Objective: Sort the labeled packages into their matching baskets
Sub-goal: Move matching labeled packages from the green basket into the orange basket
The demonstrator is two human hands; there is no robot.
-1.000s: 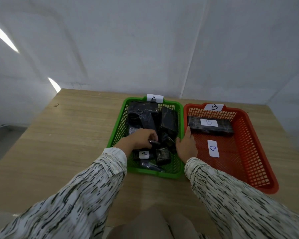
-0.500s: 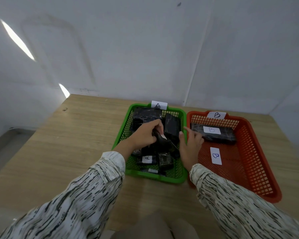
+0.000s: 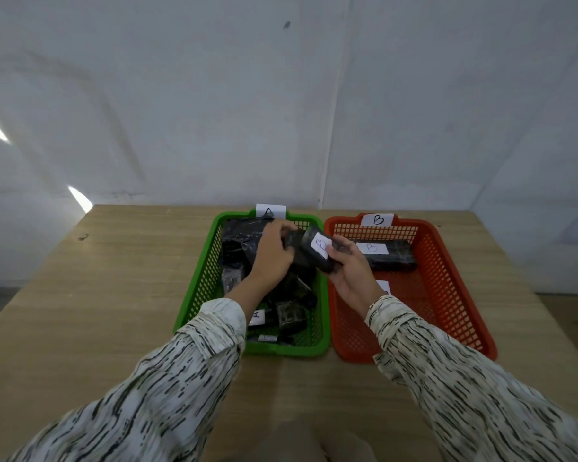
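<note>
A black package with a white "B" label (image 3: 316,253) is held in the air over the seam between the two baskets. My left hand (image 3: 271,255) grips its left end and my right hand (image 3: 349,271) grips its right side. The green basket (image 3: 201,288), tagged "A", holds several black packages, one labelled "A" (image 3: 259,316) near the front. The orange basket (image 3: 447,295), tagged "B", holds a long black package labelled "B" (image 3: 386,255) at the back and a loose white "B" label (image 3: 383,286), partly hidden by my right wrist.
Both baskets sit side by side on a wooden table (image 3: 97,295) against a white wall. Bare tabletop lies to the left of the green basket and in front of both baskets.
My left hand has lifted the "B" package out of the green basket and carried it rightward. My right hand has left the green basket's rim and taken hold of the package.
</note>
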